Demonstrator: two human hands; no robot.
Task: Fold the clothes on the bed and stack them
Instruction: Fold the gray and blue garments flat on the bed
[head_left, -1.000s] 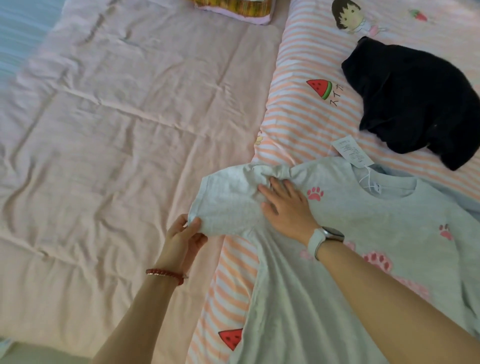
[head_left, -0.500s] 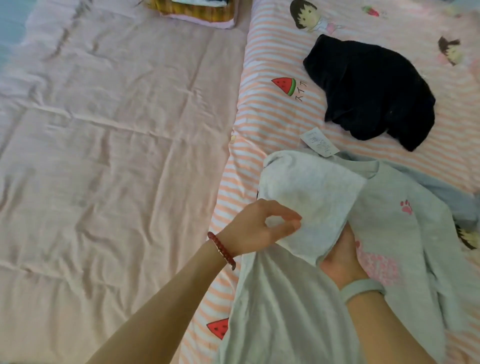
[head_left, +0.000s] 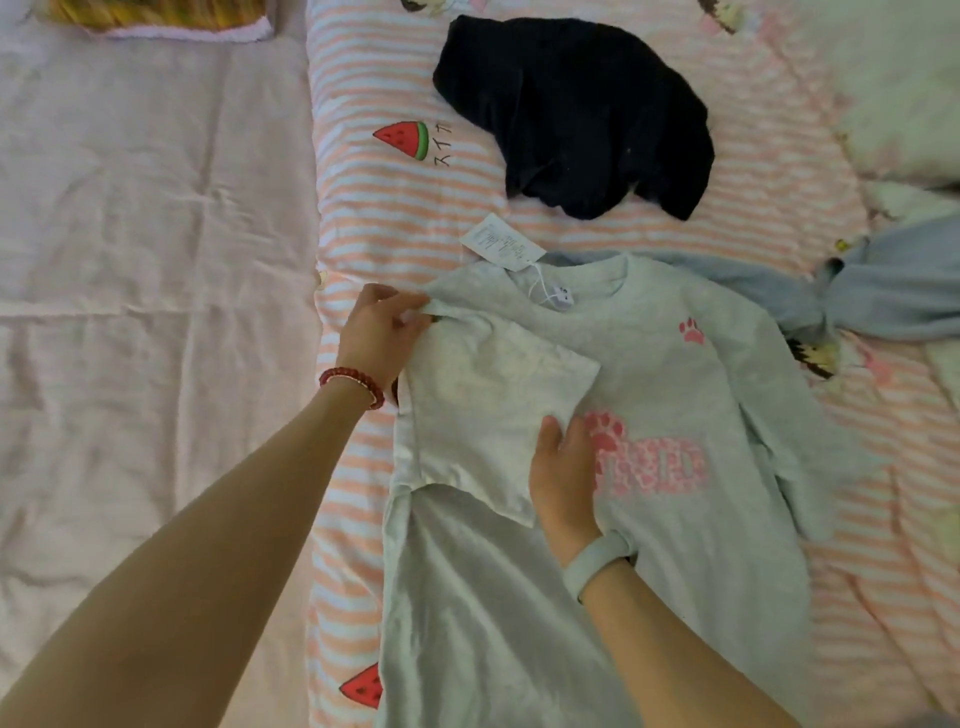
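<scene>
A light grey T-shirt (head_left: 675, 374) with pink paw prints lies face up on the striped sheet, a paper tag (head_left: 501, 242) at its collar. Its left sleeve (head_left: 488, 410) is folded inward over the chest. My left hand (head_left: 382, 325) pinches the shirt's left shoulder fold. My right hand (head_left: 563, 467) lies with its fingers on the inner edge of the folded sleeve, beside the pink print. A crumpled black garment (head_left: 576, 114) sits beyond the shirt. A grey-blue garment (head_left: 883, 286) lies to the right.
The pink-and-white striped sheet (head_left: 395, 208) with watermelon prints covers the right half of the bed. A plain pink quilt (head_left: 156, 260) covers the left half. A yellow-green patterned item (head_left: 156, 15) lies at the top left. White bedding (head_left: 898, 88) bunches at the top right.
The left sleeve has been brought over onto the chest and laid flat. My left hand moved up to the shoulder fold, and my right hand came out from under the sleeve onto its edge.
</scene>
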